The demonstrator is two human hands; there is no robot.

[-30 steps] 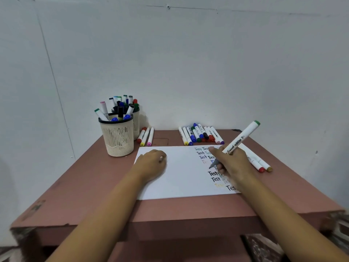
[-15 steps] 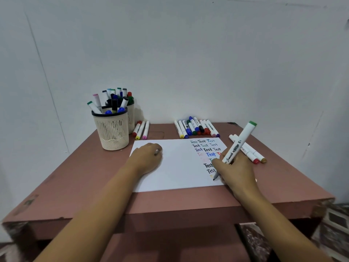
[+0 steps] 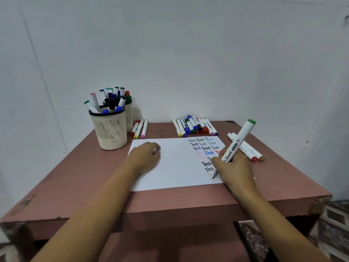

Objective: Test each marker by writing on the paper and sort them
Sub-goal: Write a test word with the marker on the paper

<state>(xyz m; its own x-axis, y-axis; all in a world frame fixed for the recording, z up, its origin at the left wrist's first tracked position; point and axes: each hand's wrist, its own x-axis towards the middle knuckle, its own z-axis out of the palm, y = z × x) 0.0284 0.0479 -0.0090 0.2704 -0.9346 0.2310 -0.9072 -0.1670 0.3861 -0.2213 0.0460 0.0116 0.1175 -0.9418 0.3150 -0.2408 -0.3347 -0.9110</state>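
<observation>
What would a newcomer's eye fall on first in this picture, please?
The right hand holds a green-capped marker, its tip on the paper beside rows of coloured "Test" words. The left hand rests on the sheet; a mesh cup of markers stands far left.

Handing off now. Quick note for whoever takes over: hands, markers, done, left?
Right hand grips a green-capped marker, tip on the paper below rows of "Test".
Left hand rests curled on the paper; cannot tell if it holds anything.
Laid out: back row, three markers beside the cups, side group right of the paper.
Done: many test words written.
Left: finish this word, put this marker in its group, then probably test the markers standing in the cups.
</observation>
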